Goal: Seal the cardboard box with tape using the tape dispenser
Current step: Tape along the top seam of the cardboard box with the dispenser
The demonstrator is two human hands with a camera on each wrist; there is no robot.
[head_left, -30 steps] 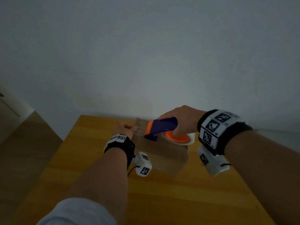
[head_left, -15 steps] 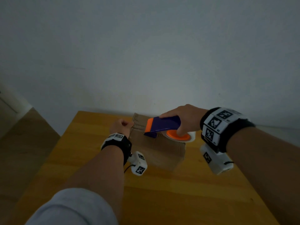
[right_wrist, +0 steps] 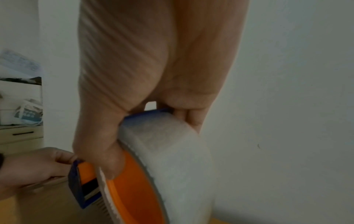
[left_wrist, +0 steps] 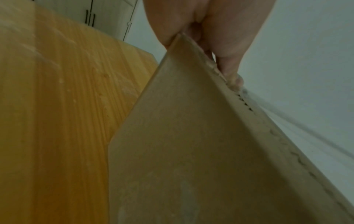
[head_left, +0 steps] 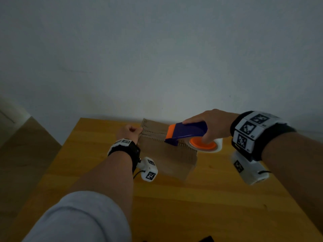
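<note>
A brown cardboard box [head_left: 167, 156] stands on the wooden table [head_left: 174, 206] near the wall. My left hand [head_left: 130, 132] grips the box's far left top edge, fingers curled over the cardboard [left_wrist: 191, 136]. My right hand [head_left: 208, 126] holds a blue and orange tape dispenser [head_left: 187, 132] with a white tape roll [head_left: 204, 145] over the box's right top. In the right wrist view the thumb presses the orange hub [right_wrist: 134, 181] and the roll [right_wrist: 178, 166] fills the frame. Whether tape runs onto the box I cannot make out.
A plain grey wall [head_left: 157, 58] rises right behind the table. The table's left edge drops to the floor [head_left: 26, 154]. Cabinet doors [left_wrist: 114, 18] show past the table in the left wrist view, and a drawer unit [right_wrist: 19, 136] with bags stands further off.
The dispenser has moved right along the box top, away from my left hand. My left hand keeps its hold on the box's edge.
</note>
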